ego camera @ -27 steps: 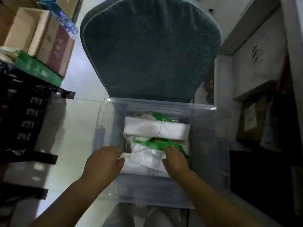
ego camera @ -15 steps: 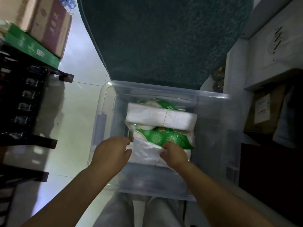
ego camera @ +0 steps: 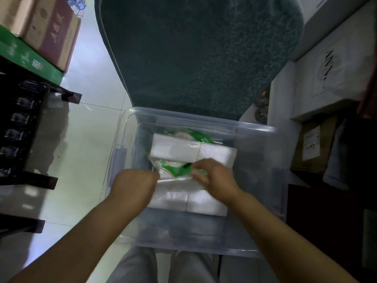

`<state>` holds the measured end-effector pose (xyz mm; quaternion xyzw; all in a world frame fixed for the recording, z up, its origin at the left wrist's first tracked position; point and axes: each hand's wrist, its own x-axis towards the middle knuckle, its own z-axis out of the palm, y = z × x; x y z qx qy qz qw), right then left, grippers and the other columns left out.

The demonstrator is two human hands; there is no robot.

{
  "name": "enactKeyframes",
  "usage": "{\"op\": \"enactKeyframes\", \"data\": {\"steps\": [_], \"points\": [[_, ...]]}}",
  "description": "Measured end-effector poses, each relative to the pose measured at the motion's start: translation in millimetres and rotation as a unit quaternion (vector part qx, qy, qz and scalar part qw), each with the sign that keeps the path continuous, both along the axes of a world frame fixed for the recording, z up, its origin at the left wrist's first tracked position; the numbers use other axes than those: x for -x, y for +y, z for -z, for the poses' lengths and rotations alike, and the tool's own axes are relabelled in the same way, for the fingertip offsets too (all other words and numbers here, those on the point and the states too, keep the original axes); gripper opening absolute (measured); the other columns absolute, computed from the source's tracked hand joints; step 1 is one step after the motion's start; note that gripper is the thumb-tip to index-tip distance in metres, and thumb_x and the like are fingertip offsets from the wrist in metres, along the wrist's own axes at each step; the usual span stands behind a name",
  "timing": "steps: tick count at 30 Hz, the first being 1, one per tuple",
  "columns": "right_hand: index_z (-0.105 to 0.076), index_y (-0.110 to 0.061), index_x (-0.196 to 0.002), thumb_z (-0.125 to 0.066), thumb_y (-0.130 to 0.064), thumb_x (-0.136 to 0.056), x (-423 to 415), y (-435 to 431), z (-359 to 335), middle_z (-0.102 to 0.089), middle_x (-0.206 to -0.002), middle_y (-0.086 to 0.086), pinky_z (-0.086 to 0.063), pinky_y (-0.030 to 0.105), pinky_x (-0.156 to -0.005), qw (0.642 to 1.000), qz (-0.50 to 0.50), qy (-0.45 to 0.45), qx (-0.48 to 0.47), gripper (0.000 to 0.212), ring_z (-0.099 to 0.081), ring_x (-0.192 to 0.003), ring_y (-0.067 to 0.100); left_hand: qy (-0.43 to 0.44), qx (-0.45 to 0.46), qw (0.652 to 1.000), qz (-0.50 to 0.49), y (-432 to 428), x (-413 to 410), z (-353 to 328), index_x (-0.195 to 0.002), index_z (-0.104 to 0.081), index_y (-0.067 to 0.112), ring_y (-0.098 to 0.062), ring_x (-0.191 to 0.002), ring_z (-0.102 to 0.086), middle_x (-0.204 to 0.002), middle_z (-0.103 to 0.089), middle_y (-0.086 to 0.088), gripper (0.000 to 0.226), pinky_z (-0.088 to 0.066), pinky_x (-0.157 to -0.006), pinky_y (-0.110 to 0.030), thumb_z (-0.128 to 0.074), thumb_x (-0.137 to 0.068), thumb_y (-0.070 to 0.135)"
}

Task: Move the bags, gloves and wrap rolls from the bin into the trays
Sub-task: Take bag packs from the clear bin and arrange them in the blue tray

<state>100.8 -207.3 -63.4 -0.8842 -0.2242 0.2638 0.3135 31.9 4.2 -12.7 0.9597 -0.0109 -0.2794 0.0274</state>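
Observation:
A clear plastic bin (ego camera: pixel 130 119) stands on the floor in front of me. Inside lie white flat packs: one bound pack at the back (ego camera: pixel 183 150) and another pack at the front (ego camera: pixel 195 201). Between them a green-and-white bag (ego camera: pixel 175 170) is raised a little. My left hand (ego camera: pixel 134 186) grips the bag's left end with curled fingers. My right hand (ego camera: pixel 214 176) pinches its right end. A second green bag (ego camera: pixel 189 134) peeks out behind the back pack. No trays are in view.
A dark teal rug (ego camera: pixel 200 54) lies beyond the bin. A black rack (ego camera: pixel 22 123) holding a green box (ego camera: pixel 30 58) and cardboard boxes (ego camera: pixel 47 27) stands to the left. White and brown boxes (ego camera: pixel 314 144) crowd the right side. My grey trouser legs (ego camera: pixel 142 266) show below.
Both hands have lifted the green-and-white bag up off the front white pack, and my right hand has shifted further back in the bin. The camera has moved closer.

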Motion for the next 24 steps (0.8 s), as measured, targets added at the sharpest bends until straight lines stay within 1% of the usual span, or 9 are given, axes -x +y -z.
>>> {"op": "enactKeyframes", "data": {"steps": [2, 5, 7, 9, 13, 15, 19, 22, 24], "points": [[-0.063, -0.009, -0.111, -0.057, -0.031, -0.090, -25.7, -4.1, 29.0, -0.065, -0.111, 0.015, -0.042, 0.033, -0.086, 0.996, 0.078, -0.021, 0.037, 0.030, -0.057, -0.103, 0.031, -0.013, 0.009, 0.999, -0.047, 20.7, -1.5, -5.3, -0.095, -0.064, 0.025, -0.023, -0.075, -0.066, -0.082, -0.068, 0.000, 0.014, -0.048, -0.066, -0.024, -0.054, -0.086, 0.026], [-0.048, -0.009, -0.128, -0.057, -0.031, -0.089, -48.0, -2.4, 73.8, -0.053, -0.128, 0.017, -0.036, 0.038, -0.097, 0.982, 0.031, -0.060, 0.174, 0.046, -0.047, -0.115, 0.033, -0.046, 0.041, 0.989, -0.136, 46.9, -1.9, -13.3, -0.083, -0.062, 0.024, -0.023, -0.059, -0.061, -0.066, -0.062, 0.001, 0.011, -0.050, -0.060, -0.029, -0.054, -0.089, 0.029], [-0.042, -0.011, -0.131, -0.060, -0.034, -0.085, -47.6, 2.9, 91.4, -0.051, -0.130, 0.015, -0.034, 0.040, -0.096, 0.969, 0.000, -0.071, 0.238, 0.054, -0.046, -0.115, 0.033, -0.065, 0.064, 0.979, -0.184, 55.2, -1.6, -14.9, -0.081, -0.059, 0.024, -0.024, -0.058, -0.059, -0.064, -0.060, -0.001, 0.013, -0.049, -0.059, -0.030, -0.053, -0.090, 0.030], [-0.047, -0.012, -0.124, -0.061, -0.034, -0.081, -40.0, 6.8, 96.2, -0.055, -0.122, 0.014, -0.035, 0.040, -0.089, 0.955, -0.022, -0.084, 0.283, 0.051, -0.048, -0.110, 0.032, -0.085, 0.077, 0.972, -0.207, 57.7, -2.8, -13.6, -0.084, -0.060, 0.024, -0.022, -0.058, -0.056, -0.065, -0.058, 0.001, 0.011, -0.044, -0.058, -0.029, -0.053, -0.090, 0.030], [-0.067, -0.016, -0.098, -0.071, -0.020, -0.071, -18.7, 6.7, 74.7, -0.068, -0.092, 0.009, -0.040, 0.035, -0.075, 0.958, -0.052, -0.142, 0.243, 0.028, -0.059, -0.086, 0.029, -0.112, 0.045, 0.968, -0.219, 60.3, -3.8, -10.0, -0.087, -0.061, 0.024, -0.018, -0.057, -0.050, -0.064, -0.055, 0.003, 0.013, -0.032, -0.055, -0.026, -0.052, -0.090, 0.032], [-0.070, -0.017, -0.077, -0.078, -0.012, -0.057, -3.4, 1.3, 57.8, -0.067, -0.073, 0.005, -0.045, 0.033, -0.067, 0.958, -0.050, -0.193, 0.207, 0.022, -0.062, -0.069, 0.027, -0.115, 0.050, 0.965, -0.229, 62.4, -4.7, -10.4, -0.090, -0.063, 0.022, -0.021, -0.058, -0.053, -0.065, -0.057, 0.001, 0.015, -0.036, -0.057, -0.028, -0.052, -0.090, 0.031], [-0.065, -0.017, -0.061, -0.078, -0.018, -0.054, 28.8, -6.8, 34.6, -0.060, -0.061, 0.001, -0.046, 0.030, -0.062, 0.961, -0.135, -0.187, 0.152, 0.015, -0.056, -0.059, 0.023, -0.110, 0.076, 0.960, -0.247, 61.4, -10.0, -13.6, -0.086, -0.063, 0.020, -0.025, -0.058, -0.057, -0.064, -0.060, -0.003, 0.015, -0.044, -0.060, -0.031, -0.052, -0.090, 0.030], [-0.070, -0.019, -0.073, -0.079, -0.032, -0.058, 39.5, -10.9, 36.5, -0.065, -0.072, 0.001, -0.043, 0.030, -0.067, 0.966, -0.175, -0.097, 0.163, 0.022, -0.058, -0.070, 0.023, -0.117, 0.062, 0.962, -0.239, 58.2, -15.3, -12.4, -0.083, -0.061, 0.022, -0.023, -0.055, -0.054, -0.061, -0.058, -0.002, 0.014, -0.039, -0.057, -0.028, -0.052, -0.091, 0.029], [-0.068, -0.018, -0.098, -0.073, -0.039, -0.072, 31.5, -9.3, 43.4, -0.067, -0.095, 0.006, -0.040, 0.034, -0.080, 0.983, -0.100, -0.013, 0.156, 0.033, -0.056, -0.092, 0.026, -0.116, 0.055, 0.965, -0.231, 57.1, -18.0, -10.0, -0.082, -0.060, 0.022, -0.022, -0.054, -0.053, -0.061, -0.058, -0.002, 0.014, -0.036, -0.055, -0.027, -0.051, -0.091, 0.029]]}}
